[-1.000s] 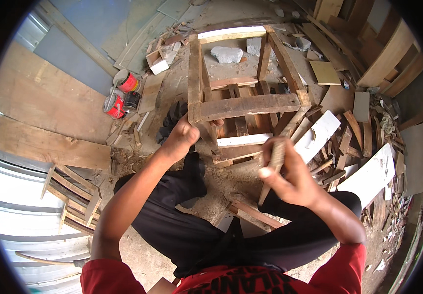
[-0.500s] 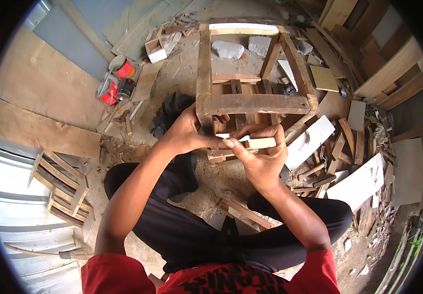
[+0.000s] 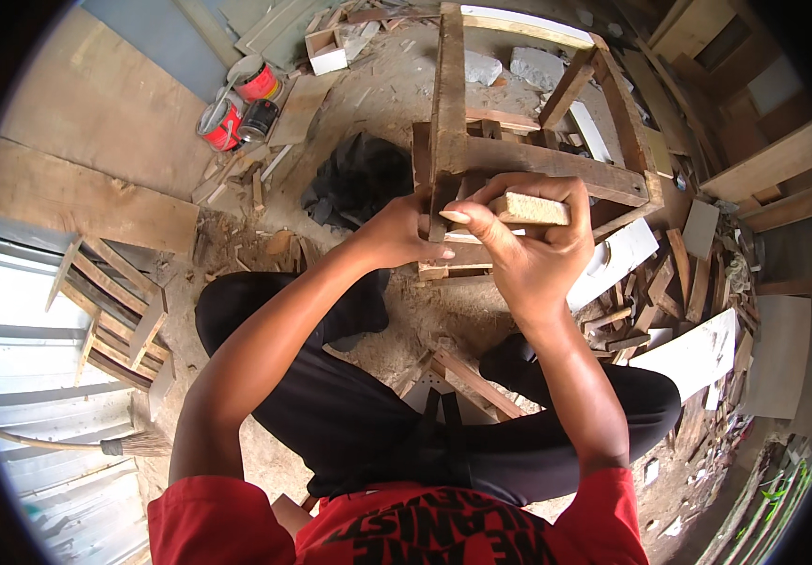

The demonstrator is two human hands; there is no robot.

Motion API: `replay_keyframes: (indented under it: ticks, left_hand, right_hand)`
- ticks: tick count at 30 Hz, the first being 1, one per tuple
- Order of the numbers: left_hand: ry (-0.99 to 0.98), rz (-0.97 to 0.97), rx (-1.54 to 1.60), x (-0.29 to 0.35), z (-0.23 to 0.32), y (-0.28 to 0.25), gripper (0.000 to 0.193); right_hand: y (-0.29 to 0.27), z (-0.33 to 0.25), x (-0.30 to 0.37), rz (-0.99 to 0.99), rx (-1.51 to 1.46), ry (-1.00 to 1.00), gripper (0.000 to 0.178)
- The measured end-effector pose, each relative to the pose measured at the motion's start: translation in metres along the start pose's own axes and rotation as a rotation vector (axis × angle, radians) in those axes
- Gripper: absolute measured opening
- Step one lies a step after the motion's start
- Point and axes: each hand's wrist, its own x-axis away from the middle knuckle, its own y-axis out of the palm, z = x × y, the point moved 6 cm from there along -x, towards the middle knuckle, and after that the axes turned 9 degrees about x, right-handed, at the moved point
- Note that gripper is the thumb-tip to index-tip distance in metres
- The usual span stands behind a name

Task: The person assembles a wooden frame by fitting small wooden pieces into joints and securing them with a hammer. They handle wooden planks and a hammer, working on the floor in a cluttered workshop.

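Observation:
A brown wooden frame (image 3: 552, 168), like a stool or chair frame, stands in front of me between my legs. My left hand (image 3: 394, 235) grips its near left corner post, the thumb on the near side and the other fingers partly hidden behind the wood. In my right hand (image 3: 539, 259) is a small pale wooden block (image 3: 536, 209), with fingers curled over it and the thumb pointing left. That hand is raised at the frame's near side, just below the upper rail. Whether the block touches the frame I cannot tell.
Paint cans (image 3: 222, 124) stand at the far left, near a heap of dark cloth (image 3: 359, 174). A slatted wooden piece (image 3: 114, 315) and a broom (image 3: 133, 444) lie at my left. Scrap wood (image 3: 683, 268) and a white board (image 3: 688, 358) litter the right side.
My right hand has lifted up and to the right with the block, away from my left hand. The view has shifted, so the frame appears higher and further right.

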Motion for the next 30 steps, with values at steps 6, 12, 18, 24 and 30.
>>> replay_keyframes:
  ticks: [6,12,18,24,30]
  left_hand:
    - [0.054,0.085,-0.003,-0.003,-0.014,0.004,0.071]
    - [0.131,0.119,0.048,-0.014,-0.017,0.003,0.06]
    - [0.077,0.184,0.041,-0.012,-0.02,0.002,0.043]
    - [0.137,0.076,0.012,-0.016,-0.015,0.002,0.039]
    - [0.084,-0.085,-0.087,-0.018,0.012,0.004,0.052]
  right_hand:
    - [0.005,0.001,-0.003,-0.014,0.086,0.039,0.043]
    - [0.006,0.007,-0.001,-0.087,0.075,0.015,0.05]
    - [0.006,0.021,0.027,-0.206,-0.031,-0.082,0.062]
    - [0.003,0.059,0.057,-0.043,-0.095,0.135,0.029]
    - [-0.02,0.07,0.07,-0.078,-0.092,0.219,0.034]
